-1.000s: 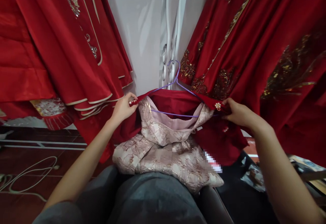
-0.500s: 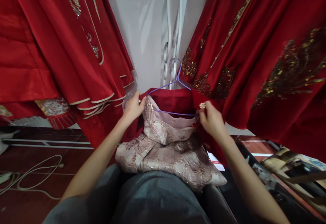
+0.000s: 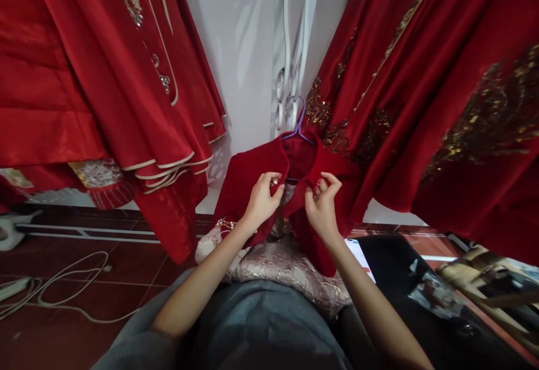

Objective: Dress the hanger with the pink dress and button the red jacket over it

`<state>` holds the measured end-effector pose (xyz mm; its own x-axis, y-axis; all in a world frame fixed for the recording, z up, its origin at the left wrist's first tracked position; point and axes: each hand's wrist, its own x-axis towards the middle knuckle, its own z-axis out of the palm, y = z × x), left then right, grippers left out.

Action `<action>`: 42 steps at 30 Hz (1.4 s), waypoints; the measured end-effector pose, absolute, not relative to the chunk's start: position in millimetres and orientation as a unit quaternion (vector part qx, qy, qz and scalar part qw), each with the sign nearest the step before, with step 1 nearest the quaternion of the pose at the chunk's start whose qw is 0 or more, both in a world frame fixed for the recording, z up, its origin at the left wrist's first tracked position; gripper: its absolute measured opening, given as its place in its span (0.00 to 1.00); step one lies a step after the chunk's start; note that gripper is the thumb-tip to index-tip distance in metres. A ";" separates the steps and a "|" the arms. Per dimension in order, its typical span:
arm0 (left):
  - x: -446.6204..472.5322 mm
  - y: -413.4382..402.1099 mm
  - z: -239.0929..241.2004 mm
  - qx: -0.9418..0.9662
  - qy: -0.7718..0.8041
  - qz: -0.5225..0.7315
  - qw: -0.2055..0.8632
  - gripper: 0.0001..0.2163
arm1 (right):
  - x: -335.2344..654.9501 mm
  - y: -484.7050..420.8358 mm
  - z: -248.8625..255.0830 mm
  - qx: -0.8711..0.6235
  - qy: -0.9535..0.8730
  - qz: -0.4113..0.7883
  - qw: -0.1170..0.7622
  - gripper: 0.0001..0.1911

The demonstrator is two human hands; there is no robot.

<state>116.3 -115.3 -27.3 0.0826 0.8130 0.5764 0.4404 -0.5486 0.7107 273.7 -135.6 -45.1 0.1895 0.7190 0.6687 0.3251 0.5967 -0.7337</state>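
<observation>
**Jacket edges pinched at the chest: slip and snag risks**

The jacket [image 3: 246, 185] is carried on a purple hanger [image 3: 297, 126] over a pink dress [image 3: 290, 266], whose skirt is spread across the lap [image 3: 261, 325]. The jacket's left front edge is pinched in the left hand [image 3: 263, 199], just beside a pearl button [image 3: 275, 181]. The other edge is gripped by the right hand [image 3: 320, 204], fingers curled shut. The edges are drawn close (whether they touch cannot be told). Were one side tugged harder, the jacket could be dragged off the hanger. The dress could also be trapped between the edges, or the button's thread strained.
</observation>
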 end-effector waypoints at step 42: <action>118.5 -119.9 6.3 0.861 0.360 0.356 0.042 0.03 | 265.6 -138.4 -55.3 -0.403 -0.560 0.175 0.703 0.15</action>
<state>118.5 -119.9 6.3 0.4871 0.6508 0.5824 0.5909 -0.7366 0.3291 265.6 -138.4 -55.3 0.3120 0.6971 0.6455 0.2042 0.6144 -0.7621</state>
